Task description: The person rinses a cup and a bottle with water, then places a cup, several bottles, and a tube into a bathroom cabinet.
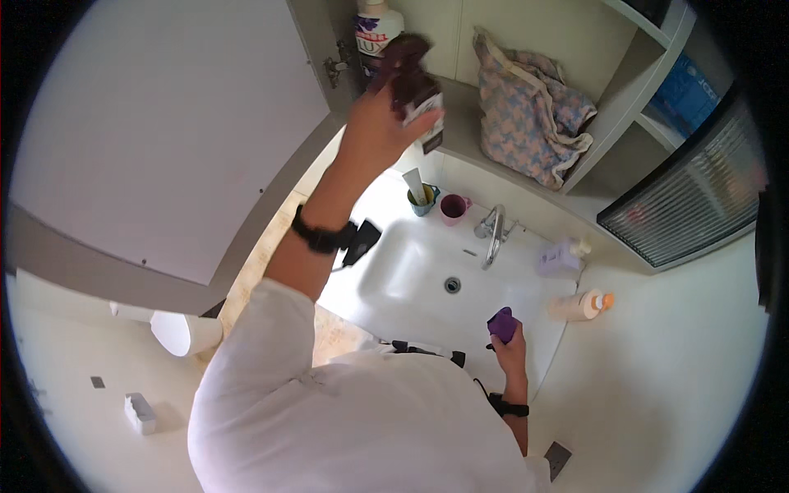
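High up at the open cabinet, my left hand is closed around a dark brown bottle with a white label; motion blurs it slightly. Just behind it on the shelf stands a white bottle with purple marks. Low over the right part of the white sink, my right hand grips a small purple object, whose kind I cannot make out. Both wrists wear black bands.
The cabinet door hangs open at left, and a ribbed glass door at right. A patterned cloth bag sits on the shelf. Two cups, blue-green and pink, flank the faucet. Lilac and peach bottles stand right.
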Demonstrator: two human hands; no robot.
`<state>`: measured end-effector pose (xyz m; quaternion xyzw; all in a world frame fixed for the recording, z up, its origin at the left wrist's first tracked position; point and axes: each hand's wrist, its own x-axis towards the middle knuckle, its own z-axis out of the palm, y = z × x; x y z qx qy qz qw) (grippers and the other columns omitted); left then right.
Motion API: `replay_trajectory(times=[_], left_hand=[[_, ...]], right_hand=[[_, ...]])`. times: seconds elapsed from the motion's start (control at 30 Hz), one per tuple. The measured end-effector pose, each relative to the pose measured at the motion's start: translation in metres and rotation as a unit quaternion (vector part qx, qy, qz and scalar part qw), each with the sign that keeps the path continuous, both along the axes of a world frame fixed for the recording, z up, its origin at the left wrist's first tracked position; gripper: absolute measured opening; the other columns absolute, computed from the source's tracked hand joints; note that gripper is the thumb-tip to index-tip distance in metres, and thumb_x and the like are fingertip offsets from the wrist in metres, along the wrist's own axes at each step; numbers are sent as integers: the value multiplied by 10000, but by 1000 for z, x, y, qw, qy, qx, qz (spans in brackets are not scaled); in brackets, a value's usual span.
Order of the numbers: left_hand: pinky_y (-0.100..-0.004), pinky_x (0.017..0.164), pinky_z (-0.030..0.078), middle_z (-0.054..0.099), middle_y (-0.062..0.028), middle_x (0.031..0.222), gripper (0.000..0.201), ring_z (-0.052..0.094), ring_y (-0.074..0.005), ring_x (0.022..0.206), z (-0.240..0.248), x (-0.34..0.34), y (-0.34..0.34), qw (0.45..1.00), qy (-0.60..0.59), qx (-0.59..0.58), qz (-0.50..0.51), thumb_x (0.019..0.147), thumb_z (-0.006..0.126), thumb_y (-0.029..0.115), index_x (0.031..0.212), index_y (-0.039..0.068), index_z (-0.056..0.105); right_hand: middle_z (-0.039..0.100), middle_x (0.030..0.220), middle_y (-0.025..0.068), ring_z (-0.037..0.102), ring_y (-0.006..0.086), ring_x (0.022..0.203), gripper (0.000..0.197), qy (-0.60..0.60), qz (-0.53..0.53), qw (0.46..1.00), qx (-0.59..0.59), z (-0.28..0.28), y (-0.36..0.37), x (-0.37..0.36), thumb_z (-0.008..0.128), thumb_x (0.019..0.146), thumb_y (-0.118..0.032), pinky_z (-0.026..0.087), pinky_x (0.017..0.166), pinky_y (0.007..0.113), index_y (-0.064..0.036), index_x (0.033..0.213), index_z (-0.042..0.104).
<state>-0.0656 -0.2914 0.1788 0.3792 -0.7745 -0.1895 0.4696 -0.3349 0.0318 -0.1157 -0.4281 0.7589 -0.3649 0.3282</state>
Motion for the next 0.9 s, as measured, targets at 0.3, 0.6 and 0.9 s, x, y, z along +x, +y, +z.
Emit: replay_trajectory(times=[0.3,0.6,0.9], left_hand=[[-426,788,518,667,-212,943,547,644,-376,897,-9,-53,-95,986,-71,-50,140,751,761,304,1118,-51,564],[-427,882,496,577,-310,1150,771,601,-393,1051,-53,-51,-41,990,-12,-10,139,826,697,290,1366,-107,314],[-408,878,480,640,-211,1112,836,626,-373,928,-184,18,111,905,-205,259,-268,896,623,356,1505,83,119]], right_hand=[[634,999,120,633,216,876,506,-35,-1,999,-32,6,28,0,685,752,-72,523,722,348,-38,1207,467],[589,1006,71,587,158,871,501,-124,-126,984,-7,9,73,-2,675,755,-26,498,765,304,-21,1212,470],[598,1072,73,584,169,966,488,-193,-49,978,-60,34,20,31,711,803,-70,476,857,301,-32,1223,466]])
